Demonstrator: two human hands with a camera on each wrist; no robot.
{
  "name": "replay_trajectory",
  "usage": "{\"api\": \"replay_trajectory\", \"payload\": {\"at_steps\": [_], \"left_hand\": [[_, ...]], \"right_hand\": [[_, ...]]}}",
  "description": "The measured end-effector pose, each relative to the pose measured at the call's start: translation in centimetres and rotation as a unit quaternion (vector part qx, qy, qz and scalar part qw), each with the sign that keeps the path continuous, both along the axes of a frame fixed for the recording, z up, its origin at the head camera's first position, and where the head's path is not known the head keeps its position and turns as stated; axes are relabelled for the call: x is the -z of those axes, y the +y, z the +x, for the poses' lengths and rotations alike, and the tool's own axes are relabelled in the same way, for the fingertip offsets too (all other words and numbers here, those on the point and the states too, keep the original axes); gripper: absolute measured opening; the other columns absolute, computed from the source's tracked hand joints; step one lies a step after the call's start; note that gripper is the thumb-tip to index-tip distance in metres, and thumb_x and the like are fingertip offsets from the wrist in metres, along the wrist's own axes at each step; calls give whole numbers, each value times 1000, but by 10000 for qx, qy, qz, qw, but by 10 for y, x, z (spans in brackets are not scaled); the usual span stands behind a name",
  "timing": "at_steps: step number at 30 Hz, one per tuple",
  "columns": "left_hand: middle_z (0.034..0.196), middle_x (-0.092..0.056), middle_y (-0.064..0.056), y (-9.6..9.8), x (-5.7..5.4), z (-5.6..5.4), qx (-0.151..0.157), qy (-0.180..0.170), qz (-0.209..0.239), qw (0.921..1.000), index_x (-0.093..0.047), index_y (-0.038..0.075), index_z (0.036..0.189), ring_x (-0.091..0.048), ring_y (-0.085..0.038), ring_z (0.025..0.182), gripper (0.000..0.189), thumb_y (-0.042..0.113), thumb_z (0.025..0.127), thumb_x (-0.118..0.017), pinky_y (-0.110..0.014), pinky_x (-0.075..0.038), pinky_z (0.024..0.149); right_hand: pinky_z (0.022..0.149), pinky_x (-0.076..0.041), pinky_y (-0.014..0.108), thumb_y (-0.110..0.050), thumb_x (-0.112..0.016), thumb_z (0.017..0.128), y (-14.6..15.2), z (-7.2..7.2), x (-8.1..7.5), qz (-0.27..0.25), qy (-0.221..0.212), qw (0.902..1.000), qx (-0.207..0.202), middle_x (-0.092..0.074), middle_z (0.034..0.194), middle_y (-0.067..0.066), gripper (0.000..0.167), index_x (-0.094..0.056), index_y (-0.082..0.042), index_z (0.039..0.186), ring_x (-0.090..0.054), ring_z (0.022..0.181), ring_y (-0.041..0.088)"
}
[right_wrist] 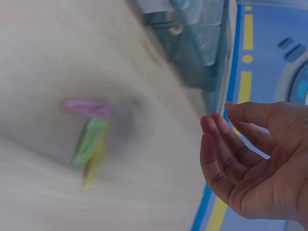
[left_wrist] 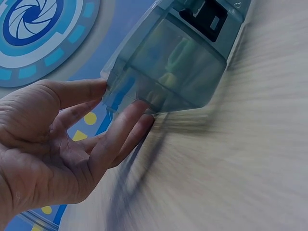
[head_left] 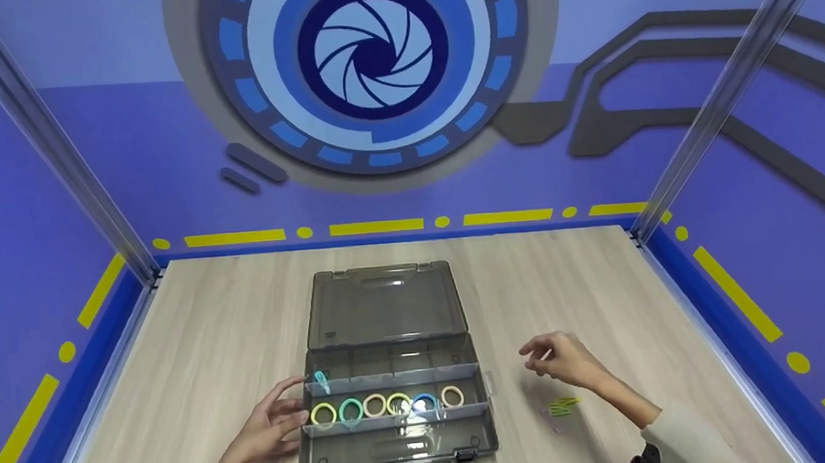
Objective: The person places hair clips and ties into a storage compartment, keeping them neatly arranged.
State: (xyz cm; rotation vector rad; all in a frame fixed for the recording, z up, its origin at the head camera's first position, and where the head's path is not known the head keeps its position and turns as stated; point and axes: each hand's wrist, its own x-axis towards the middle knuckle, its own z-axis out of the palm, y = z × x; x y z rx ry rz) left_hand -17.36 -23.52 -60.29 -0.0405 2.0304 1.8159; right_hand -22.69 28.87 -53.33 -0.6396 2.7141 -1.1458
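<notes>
A smoky see-through compartment box (head_left: 397,447) lies on the table with its lid (head_left: 388,304) folded back. My left hand (head_left: 270,426) touches the box's left side. In the left wrist view, fingertips (left_wrist: 139,107) rest along its wall. Several coloured rings, among them a green ring (head_left: 350,411) and a blue ring (head_left: 424,403), stand in a row in the middle compartment. A turquoise clip-like piece (head_left: 322,382) lies at the left, behind the rings. Right of the box, my right hand (head_left: 563,358) hovers with loosely bent fingers and nothing between them.
Below the right hand lie small yellow-green pieces (head_left: 563,406); the right wrist view shows a blurred pink piece (right_wrist: 87,108) beside green and yellow ones. Blue walls with metal corner posts (head_left: 706,110) enclose the wooden table (head_left: 210,322).
</notes>
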Motion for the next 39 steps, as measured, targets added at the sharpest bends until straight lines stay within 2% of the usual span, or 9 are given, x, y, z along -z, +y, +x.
{"api": "replay_trajectory", "payload": {"at_steps": [3,9,15,23,27,31,39], "left_hand": [[137,-51,-30,-2,-2,0,-12,29,-6,10000,-26,8,159,-65,-25,107,74,22,100,-67,-52,-61,84],[138,-51,-31,-3,-4,0,-49,58,-33,10000,-27,8,159,-65,-24,107,74,21,99,-68,-48,-61,82],[138,-51,-32,-5,-2,-1,-101,51,-91,9999,-26,9,159,-65,-22,106,74,20,99,-68,-44,-61,80],[140,-50,-30,-3,-6,2,-235,-3,-106,9997,-29,11,159,-63,-23,108,73,20,99,-68,-45,-60,83],[141,-49,-31,-1,-5,2,-229,5,-82,9997,-29,12,159,-64,-23,109,72,20,99,-68,-44,-60,83],[142,-49,-30,1,-3,3,-259,10,-72,9996,-31,12,159,-62,-23,111,72,20,99,-69,-44,-60,83],[141,-49,-29,4,1,3,-217,-8,-106,9997,-30,12,159,-62,-24,111,72,20,98,-69,-44,-60,81]], "right_hand": [[55,-52,19,0,-69,92,13,3,9,24,-165,9998,-79,-74,84,17,18,-73,8,107,-70,65,15],[60,-52,18,2,-72,89,38,4,24,107,-630,9965,-531,-74,89,23,20,-72,13,106,-71,73,19],[62,-52,19,2,-77,84,50,4,31,303,-463,9958,-727,-73,85,22,19,-75,10,101,-69,72,18],[65,-51,21,4,-79,80,52,8,40,712,-309,9947,-677,-74,87,18,17,-77,5,97,-68,75,19],[62,-49,21,4,-80,78,55,10,44,854,-219,9947,-526,-74,83,15,14,-78,2,93,-63,71,10],[61,-45,20,5,-81,77,58,9,47,858,-176,9953,-412,-72,78,12,13,-78,-1,89,-56,69,2],[61,-42,19,2,-80,80,61,12,54,785,-327,9961,-251,-69,76,9,13,-74,0,90,-51,69,0]]}}
